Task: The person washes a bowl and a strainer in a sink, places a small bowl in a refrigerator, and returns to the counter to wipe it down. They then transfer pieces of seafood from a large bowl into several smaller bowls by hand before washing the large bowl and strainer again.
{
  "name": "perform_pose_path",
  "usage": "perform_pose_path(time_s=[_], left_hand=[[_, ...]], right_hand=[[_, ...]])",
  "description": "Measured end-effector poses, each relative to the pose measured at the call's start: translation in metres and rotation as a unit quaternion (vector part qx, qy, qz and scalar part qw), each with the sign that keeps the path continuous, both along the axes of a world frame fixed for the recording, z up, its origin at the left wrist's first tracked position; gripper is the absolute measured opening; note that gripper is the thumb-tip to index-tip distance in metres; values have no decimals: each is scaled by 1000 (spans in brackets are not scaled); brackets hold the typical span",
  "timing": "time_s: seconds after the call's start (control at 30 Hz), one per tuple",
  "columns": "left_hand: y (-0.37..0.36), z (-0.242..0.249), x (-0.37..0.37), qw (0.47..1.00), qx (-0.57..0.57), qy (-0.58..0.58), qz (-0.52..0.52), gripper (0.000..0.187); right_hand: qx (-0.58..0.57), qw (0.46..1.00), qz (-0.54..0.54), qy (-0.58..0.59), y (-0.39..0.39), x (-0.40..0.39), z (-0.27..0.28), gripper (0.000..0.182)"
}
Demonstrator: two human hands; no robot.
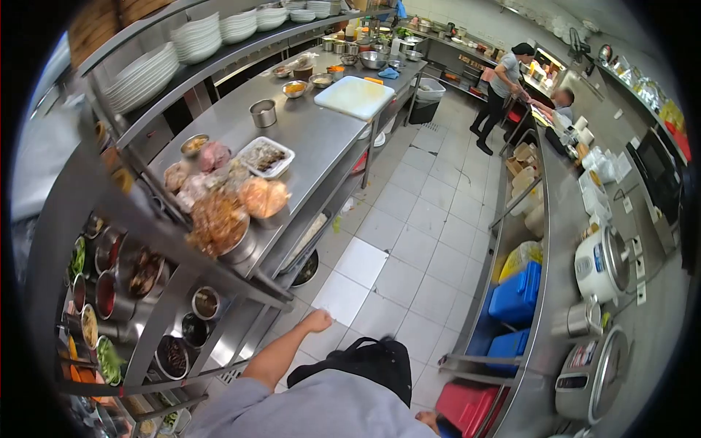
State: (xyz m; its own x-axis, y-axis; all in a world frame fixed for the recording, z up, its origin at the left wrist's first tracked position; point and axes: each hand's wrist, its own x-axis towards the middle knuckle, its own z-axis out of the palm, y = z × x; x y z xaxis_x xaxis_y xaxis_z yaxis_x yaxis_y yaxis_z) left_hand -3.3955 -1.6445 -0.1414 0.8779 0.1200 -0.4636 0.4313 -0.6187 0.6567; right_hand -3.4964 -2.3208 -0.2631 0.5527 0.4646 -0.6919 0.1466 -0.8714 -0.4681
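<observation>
My left hand [317, 320] hangs over the tiled floor, just off the front corner of the steel counter [219, 131]. Its fingers are curled together; whether anything is inside cannot be made out. Only a small part of my right hand [428, 420] shows at the bottom edge, beside the red bin [467, 406], its fingers not clear. On the counter near my left side stand a container of brown food [217, 219], a pot with orange food [264, 198], a white tray of dark pieces [266, 157] and bags of pink meat [213, 155].
A tiled aisle [409, 241] runs ahead between the counters. Two people are at the far right, one standing [504, 80]. Along the right are blue bins [516, 292] and rice cookers [602, 263]. Stacked plates [142, 77] sit on the upper left shelf, with ingredient pots below.
</observation>
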Motion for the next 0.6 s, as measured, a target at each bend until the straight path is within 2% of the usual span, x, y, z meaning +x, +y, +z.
perform_pose_path(time_s=[0.03,0.1,0.17,0.33,0.4,0.47,0.5,0.53,0.57,0.6], left_hand=[[-1,25,48,999,-45,-12,22,28],[1,41,127,998,-41,-48,16,25],[2,38,188,997,-32,-71,21,23],[31,-18,248,992,94,85,20,32],[55,-85,245,976,186,95,-55,25],[55,-59,263,981,131,126,73,24],[54,-48,271,976,101,139,135,24],[51,-31,285,972,81,164,145,28],[47,-4,306,968,61,187,155,32],[48,8,332,963,42,209,164,37]], right_hand=[[-8,993,-107,47,24,22,14,28],[18,912,-377,159,68,81,26,25],[44,867,-459,186,101,145,32,22],[81,852,-479,195,119,331,51,20],[95,852,-482,178,104,426,51,21],[131,866,-461,142,94,539,44,23],[192,865,-438,151,95,609,34,25],[151,906,-393,49,117,675,49,23],[158,890,-427,43,138,741,55,25],[182,879,-440,26,165,800,75,17]])
